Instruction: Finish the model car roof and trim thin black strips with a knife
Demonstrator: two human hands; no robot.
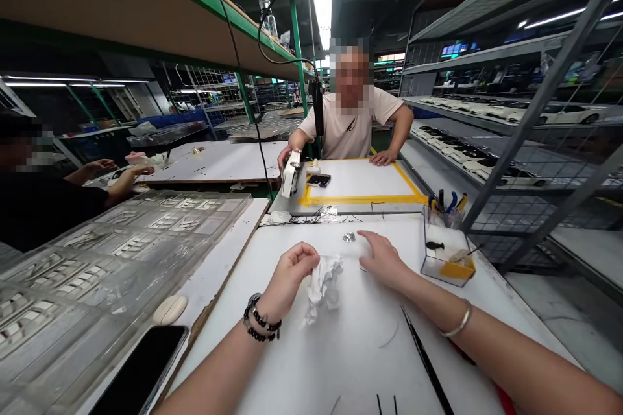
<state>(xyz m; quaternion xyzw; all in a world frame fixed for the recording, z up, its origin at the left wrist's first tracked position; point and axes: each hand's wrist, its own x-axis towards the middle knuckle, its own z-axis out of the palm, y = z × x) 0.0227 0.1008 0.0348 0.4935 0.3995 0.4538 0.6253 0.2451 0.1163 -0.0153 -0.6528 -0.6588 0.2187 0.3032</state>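
Note:
My left hand (293, 275) pinches a crumpled white tissue (325, 280), which hangs over the white worktable (272, 350). To its right, my right hand (383, 260) hovers low at the table with thumb and fingers apart; the underside of the palm is hidden. Just left of its fingertips lies a small heap of shiny silver bits (349, 237). Black tweezers (424, 356) lie on the table below my right forearm. Thin dark strips (387, 404) lie at the near edge.
A clear box (448, 256) with tools behind it stands right. Left are trays of white parts (131, 243), a phone (141, 369) and a pale oval object (169, 309). Opposite, a co-worker holds a white model car (291, 175). A metal rack (516, 149) holds more cars.

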